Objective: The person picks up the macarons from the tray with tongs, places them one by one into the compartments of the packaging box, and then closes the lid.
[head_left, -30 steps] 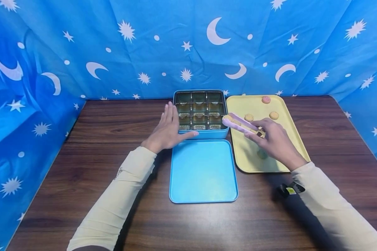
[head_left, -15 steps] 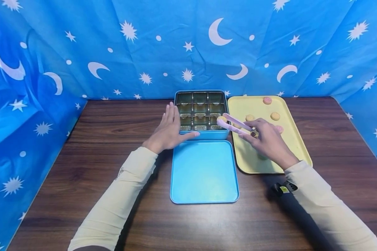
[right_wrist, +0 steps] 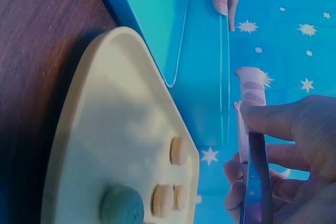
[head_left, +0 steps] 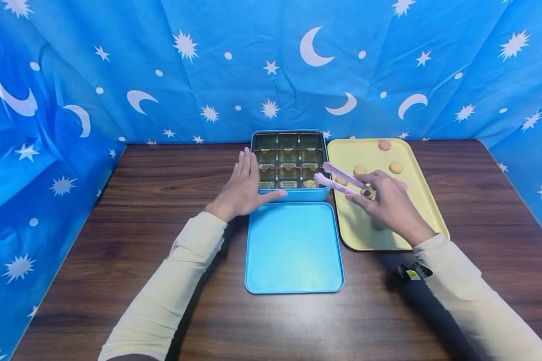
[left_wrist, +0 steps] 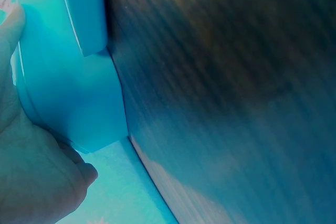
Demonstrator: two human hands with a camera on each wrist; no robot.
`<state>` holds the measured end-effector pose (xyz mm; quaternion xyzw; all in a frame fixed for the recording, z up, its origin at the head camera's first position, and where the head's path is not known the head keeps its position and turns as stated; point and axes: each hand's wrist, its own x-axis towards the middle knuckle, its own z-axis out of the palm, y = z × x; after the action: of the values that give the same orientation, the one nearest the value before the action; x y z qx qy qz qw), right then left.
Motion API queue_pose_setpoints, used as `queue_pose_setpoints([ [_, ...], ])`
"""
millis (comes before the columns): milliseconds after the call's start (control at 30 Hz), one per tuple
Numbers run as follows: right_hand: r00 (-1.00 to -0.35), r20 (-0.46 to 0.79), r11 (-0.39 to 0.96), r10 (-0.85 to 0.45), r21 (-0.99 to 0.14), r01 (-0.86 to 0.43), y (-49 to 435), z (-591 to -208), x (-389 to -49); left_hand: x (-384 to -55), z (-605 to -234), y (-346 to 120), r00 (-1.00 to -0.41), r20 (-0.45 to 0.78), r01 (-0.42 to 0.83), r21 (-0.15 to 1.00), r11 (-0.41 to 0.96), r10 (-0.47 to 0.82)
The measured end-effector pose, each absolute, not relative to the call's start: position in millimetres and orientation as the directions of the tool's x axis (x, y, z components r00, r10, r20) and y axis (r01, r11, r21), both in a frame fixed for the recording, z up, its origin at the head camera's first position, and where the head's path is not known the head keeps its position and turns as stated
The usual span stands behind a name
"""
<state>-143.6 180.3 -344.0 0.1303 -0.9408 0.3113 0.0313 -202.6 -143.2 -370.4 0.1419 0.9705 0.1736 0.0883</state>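
Tabletop of dark wood grain: level, steady footing for everything on it.
Rectangular pale-yellow tray: lies just right of the square blue tin box; on it sit round tan biscuits, round pink biscuits and a round green biscuit.
Tin box: stands near the far edge, with a glossy dark-gold insert of nine compartments inside.
Flat square blue lid: lies in front of the tin box, well placed out of the way.
Left hand: fingers straight against the left side, thumb stretched along the front rim; light, even pressure should stop any sliding.
Right hand: pinches the pink-armed metal tongs where pink meets metal; a soft squeeze should spare crumbly edges.
Tongs: tips spread, holding nothing, beside the right rim; lifting them straight up would best avoid knocking the compartment walls.
Small round tan biscuit in the near right compartment: too small to tell whether it lies flat; if tilted, a gentle nudge should settle it.
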Motion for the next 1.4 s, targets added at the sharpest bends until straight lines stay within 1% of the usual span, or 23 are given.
queue_pose_setpoints([
  [233, -0.961, 0.17, 0.782, -0.216, -0.559, -0.275, 197.8, -339.2, -132.7, -202.8, -370.3, -143.6, -0.943, -0.125, 0.245, 0.374, 0.895, 0.31],
  [800, -0.963, 0.199, 0.837, -0.181, -0.484, -0.257, 252.5, -344.1, -88.7, -202.7, -369.4, -143.2, -0.942, -0.125, 0.248, 0.361, 0.899, 0.31],
  [1000, -0.973, 0.159, 0.852, -0.168, -0.474, -0.224, 261.7, -347.0, -80.1, -202.9, -370.0, -143.7, -0.943, -0.122, 0.247, 0.364, 0.898, 0.309],
  [1400, -0.979, 0.104, 0.867, -0.173, -0.456, -0.201, 270.3, -355.5, -70.9, -202.3, -369.9, -143.6, -0.943, -0.124, 0.246, 0.366, 0.897, 0.309],
])
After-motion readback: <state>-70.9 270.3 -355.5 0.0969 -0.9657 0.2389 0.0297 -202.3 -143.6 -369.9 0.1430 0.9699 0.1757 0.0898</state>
